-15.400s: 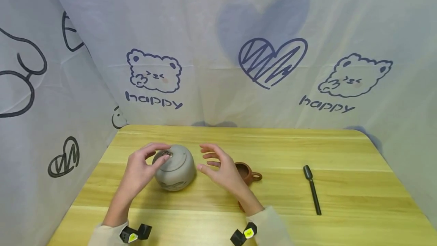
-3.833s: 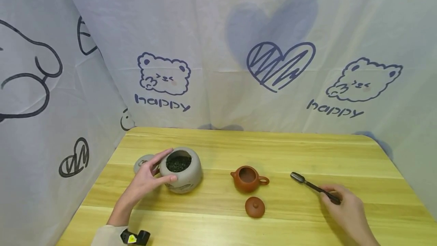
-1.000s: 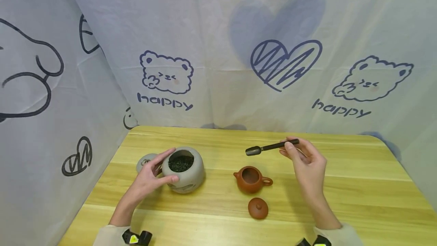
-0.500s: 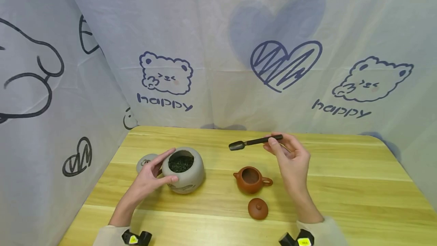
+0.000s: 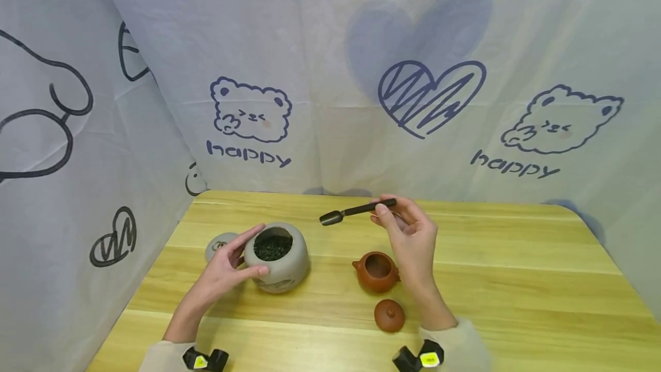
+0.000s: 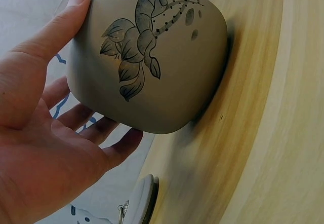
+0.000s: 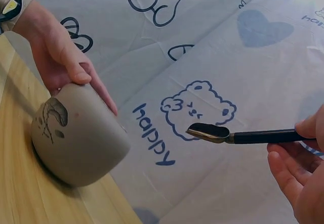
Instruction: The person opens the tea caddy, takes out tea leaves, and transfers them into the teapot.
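Note:
A grey round jar (image 5: 281, 271) holding dark leaves stands at the left of the table, its mouth uncovered. My left hand (image 5: 219, 274) grips its left side, thumb at the front and fingers behind. In the left wrist view the jar (image 6: 177, 82) shows a painted plant, and the left hand (image 6: 55, 127) curves round it. My right hand (image 5: 410, 240) pinches the dark handle of a small scoop (image 5: 331, 218), raised above the table right of the jar. The right wrist view shows the scoop (image 7: 210, 132) with its bowl pointing at the jar (image 7: 83, 133).
A reddish-brown teapot (image 5: 376, 281) without its lid stands below the right hand, its handle partly hidden by the wrist. Its lid (image 5: 389, 316) lies in front of it. The grey jar lid (image 5: 214, 243) lies left of the jar. A printed cloth (image 5: 320, 131) hangs behind the table.
The jar has been opened, its lid laid at the left. My right hand has picked up the scoop from the right side and carried it leftward above the teapot. Lately the left hand stays on the jar.

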Demonstrator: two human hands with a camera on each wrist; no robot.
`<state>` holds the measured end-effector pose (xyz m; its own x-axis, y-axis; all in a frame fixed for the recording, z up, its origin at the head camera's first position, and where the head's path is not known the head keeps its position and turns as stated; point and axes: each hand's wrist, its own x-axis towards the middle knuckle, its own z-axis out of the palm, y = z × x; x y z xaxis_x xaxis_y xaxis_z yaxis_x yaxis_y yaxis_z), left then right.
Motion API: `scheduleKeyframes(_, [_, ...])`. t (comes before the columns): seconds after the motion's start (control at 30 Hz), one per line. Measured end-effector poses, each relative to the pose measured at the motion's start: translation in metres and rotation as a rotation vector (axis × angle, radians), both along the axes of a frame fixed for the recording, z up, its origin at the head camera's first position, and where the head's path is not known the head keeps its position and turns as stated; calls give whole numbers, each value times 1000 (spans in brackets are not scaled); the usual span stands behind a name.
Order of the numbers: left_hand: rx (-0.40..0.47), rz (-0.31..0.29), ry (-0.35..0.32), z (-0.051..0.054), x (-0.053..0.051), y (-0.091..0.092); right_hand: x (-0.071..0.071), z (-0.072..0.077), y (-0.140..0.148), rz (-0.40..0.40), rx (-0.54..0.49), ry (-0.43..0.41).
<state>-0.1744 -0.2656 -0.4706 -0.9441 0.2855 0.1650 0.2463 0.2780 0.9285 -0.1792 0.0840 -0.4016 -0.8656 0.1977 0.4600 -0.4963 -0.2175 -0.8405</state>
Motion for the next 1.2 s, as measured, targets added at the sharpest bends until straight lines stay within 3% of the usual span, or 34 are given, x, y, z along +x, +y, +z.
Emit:
scheduleKeyframes(0.73, [7, -6, -20, 2, -1, -1, -10, -19, -61, 100, 57, -23])
scheduleKeyframes(0.97, [-22, 0, 13, 1, -2, -2, -8, -29, -73, 117, 152, -10])
scheduleKeyframes(1.2, [-15, 3, -2, -1, -1, -1, -5, -35, -81, 135, 231, -1])
